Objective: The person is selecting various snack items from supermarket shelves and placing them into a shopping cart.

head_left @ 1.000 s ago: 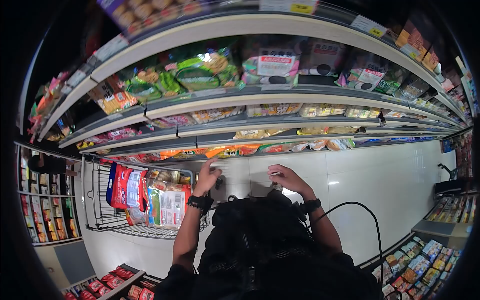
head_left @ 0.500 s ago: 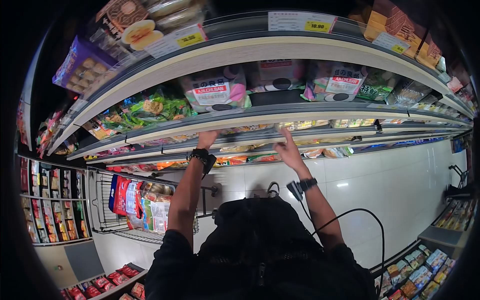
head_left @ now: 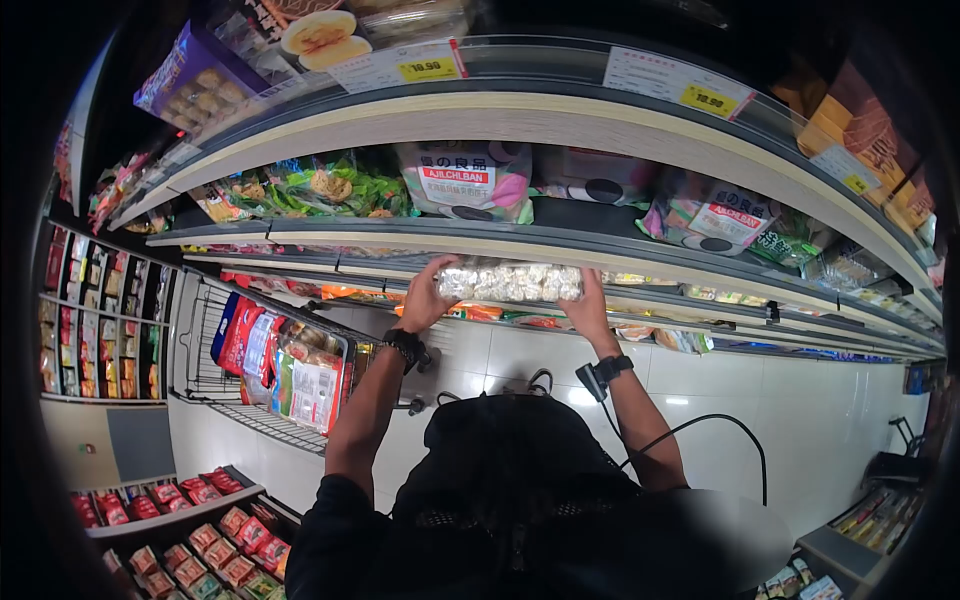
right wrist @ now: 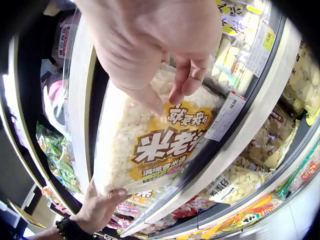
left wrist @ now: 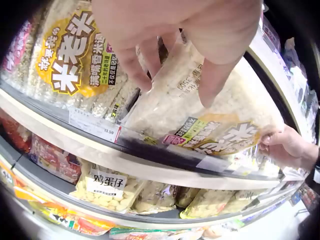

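A clear package of puffed rice snack (head_left: 510, 282) with a yellow-orange label is held level at the front of a middle shelf. My left hand (head_left: 427, 296) grips its left end, and my right hand (head_left: 590, 310) grips the right end. Seen from the left wrist, the left thumb and fingers spread over the package (left wrist: 182, 107), with the right hand (left wrist: 285, 146) at its far corner. From the right wrist, the right thumb and fingertips press on the package (right wrist: 125, 130) near its label; the left hand (right wrist: 100, 207) supports the opposite end.
A wire shopping cart (head_left: 250, 423) with several bags stands to the left. Shelf edges (head_left: 480, 120) run across in front, above and below the hands. Similar rice snack packages (left wrist: 70, 55) sit beside the held one. A black cable (head_left: 700, 420) loops by the right arm.
Both hands came up from below to the shelf and now hold the rice snack package between them at its front. The head view has shifted slightly.
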`<state>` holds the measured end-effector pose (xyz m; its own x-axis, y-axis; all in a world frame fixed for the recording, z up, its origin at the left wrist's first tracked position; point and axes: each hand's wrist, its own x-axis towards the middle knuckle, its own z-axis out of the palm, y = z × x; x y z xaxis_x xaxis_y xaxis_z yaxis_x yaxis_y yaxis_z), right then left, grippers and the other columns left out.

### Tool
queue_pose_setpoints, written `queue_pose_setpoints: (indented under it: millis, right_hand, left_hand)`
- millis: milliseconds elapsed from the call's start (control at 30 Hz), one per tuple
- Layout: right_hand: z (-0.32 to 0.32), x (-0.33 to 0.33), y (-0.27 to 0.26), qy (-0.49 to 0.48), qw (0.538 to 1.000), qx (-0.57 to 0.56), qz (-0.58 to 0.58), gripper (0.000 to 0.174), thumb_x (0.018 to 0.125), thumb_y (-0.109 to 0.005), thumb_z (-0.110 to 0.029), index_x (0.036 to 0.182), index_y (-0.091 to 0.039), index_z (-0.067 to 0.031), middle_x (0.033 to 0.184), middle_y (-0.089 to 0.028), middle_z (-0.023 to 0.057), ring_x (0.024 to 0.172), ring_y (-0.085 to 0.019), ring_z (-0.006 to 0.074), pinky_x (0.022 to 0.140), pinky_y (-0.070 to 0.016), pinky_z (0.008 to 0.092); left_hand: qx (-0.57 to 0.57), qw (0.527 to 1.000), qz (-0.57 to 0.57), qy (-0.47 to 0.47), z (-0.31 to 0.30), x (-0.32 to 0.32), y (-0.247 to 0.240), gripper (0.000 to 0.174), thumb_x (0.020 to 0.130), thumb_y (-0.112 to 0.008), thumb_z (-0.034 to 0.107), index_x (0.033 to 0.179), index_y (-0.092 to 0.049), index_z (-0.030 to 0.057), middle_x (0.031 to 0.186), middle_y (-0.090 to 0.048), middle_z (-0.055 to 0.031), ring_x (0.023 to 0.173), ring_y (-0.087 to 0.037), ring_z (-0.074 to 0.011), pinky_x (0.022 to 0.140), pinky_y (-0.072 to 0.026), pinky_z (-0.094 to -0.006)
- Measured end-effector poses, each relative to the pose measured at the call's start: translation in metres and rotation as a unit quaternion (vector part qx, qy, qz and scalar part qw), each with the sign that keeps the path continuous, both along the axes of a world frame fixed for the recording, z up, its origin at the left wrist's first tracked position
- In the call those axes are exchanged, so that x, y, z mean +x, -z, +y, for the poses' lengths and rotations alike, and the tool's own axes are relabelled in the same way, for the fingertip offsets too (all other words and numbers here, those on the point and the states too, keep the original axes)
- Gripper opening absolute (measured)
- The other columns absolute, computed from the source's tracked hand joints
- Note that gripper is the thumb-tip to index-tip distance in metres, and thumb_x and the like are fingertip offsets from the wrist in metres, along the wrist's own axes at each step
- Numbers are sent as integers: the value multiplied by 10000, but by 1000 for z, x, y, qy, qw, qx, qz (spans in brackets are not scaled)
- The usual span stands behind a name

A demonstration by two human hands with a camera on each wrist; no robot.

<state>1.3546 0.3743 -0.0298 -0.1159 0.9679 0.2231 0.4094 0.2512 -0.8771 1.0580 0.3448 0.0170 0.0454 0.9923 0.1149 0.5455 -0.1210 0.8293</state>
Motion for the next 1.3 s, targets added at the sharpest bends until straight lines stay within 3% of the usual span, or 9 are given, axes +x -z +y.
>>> queue_pose_setpoints:
  millis: [167,300,433,533,633,700,933,1067,1300]
  right_hand:
    - [-32,-8,-34,-44,998,0,48,666,566,-674,88,1183,-465,-52,1222,-428,112,1179,-425,281,981,-355,320]
    - [-57,-14,-86,-61,997,24,45,624,583,-688,61,1168,-519,-78,1182,-490,85,1097,-509,223,798,-472,280]
    - [-54,-43,-152,-144,969,-65,191,663,647,-749,-40,1252,-479,-22,1165,-520,45,959,-536,96,689,-439,217]
    - [-46,-76,-186,-212,941,-85,251,766,644,-791,-124,1313,-430,-28,1189,-512,32,920,-526,62,679,-446,215]
    - [-75,-98,-223,-256,927,-45,271,909,596,-834,-246,1336,-373,11,1270,-486,86,1113,-499,165,931,-396,307]
    - [-88,-101,-207,-314,904,-155,245,926,585,-842,-241,1329,-360,27,1281,-482,101,1193,-452,211,1033,-304,353]
    - [-143,-178,-118,-259,864,-362,235,717,674,-756,-163,1273,-402,10,1182,-543,86,1072,-532,181,919,-429,322]
    - [-153,-210,-112,-194,842,-431,258,637,715,-686,-133,1270,-406,6,1130,-571,81,1004,-565,175,891,-446,314]
    - [-169,-284,-130,-260,869,-379,181,656,731,-676,-108,1309,-387,9,1175,-555,93,1060,-531,155,939,-401,310]
  left_hand:
    - [76,997,0,4,-29,-1,-23,520,628,-667,-96,1120,-574,48,1175,-588,-112,1129,-542,-266,953,-415,-333]
    - [91,995,-37,6,-63,-17,-63,511,614,-665,-98,1102,-590,32,1176,-591,-122,1109,-554,-234,944,-419,-332]
    - [35,984,-151,-87,-94,-64,-100,605,611,-805,141,1128,-543,-34,1087,-588,-102,1010,-562,-185,900,-433,-308]
    - [50,893,-422,-149,-107,-85,-123,764,648,-761,332,1236,-419,-16,1104,-558,-116,973,-573,-220,879,-457,-327]
    - [112,860,-475,-148,-139,-99,-164,784,691,-709,314,1300,-331,-6,1164,-530,-150,1039,-563,-263,901,-465,-388]
    - [44,827,-544,-139,-163,-124,-164,718,739,-673,310,1292,-346,-12,1144,-546,-151,1038,-572,-260,913,-465,-386]
    - [-115,723,-663,-153,-194,-181,-104,451,895,-538,276,1255,-435,24,1209,-537,-136,1099,-544,-237,942,-448,-383]
    - [-153,759,-626,-88,-235,-208,-75,757,807,-622,40,1411,-167,79,1358,-390,-137,1259,-393,-219,1008,-391,-385]
    - [-155,786,-580,-147,-293,-248,-52,717,771,-636,-19,1367,-239,15,1303,-456,-131,1190,-477,-220,991,-409,-365]
